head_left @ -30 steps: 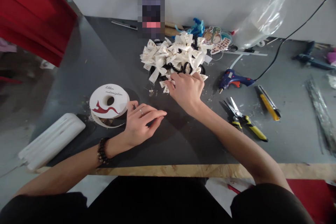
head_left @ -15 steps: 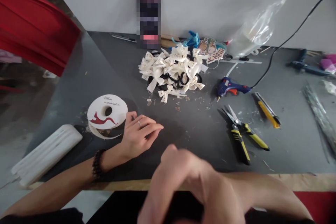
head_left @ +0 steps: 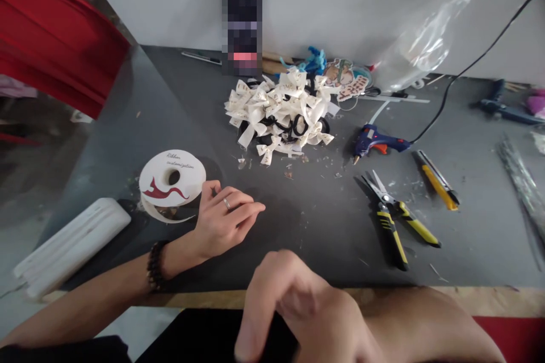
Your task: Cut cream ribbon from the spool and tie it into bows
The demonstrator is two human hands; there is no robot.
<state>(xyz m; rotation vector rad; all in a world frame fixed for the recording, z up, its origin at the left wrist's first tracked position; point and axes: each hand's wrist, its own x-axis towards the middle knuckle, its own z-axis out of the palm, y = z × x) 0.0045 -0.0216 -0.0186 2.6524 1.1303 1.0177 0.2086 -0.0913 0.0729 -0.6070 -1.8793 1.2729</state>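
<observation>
My left hand (head_left: 219, 221) lies on the dark table (head_left: 323, 238) with its fingers stretched out together and pointing right, and nothing shows in it. Its thumb is right beside a white ribbon spool (head_left: 172, 178) with a red mark on top. My right hand (head_left: 306, 312) is raised close to the camera over the table's front edge. Its fingers curl downward and are blurred, so whatever is inside them is hidden. A pile of cream ribbon bows mixed with black hair ties (head_left: 281, 116) sits further back at the centre.
Right of the pile lie a blue glue gun (head_left: 377, 140) with its black cord, yellow-handled snips (head_left: 392, 215) and a yellow utility knife (head_left: 436, 178). A white box (head_left: 72, 244) sits at the front left. A clear plastic bag (head_left: 421, 39) leans on the wall. A red object (head_left: 55, 39) stands left.
My right hand left the bow pile and drew back toward my body, up near the camera. The left hand stayed by the spool.
</observation>
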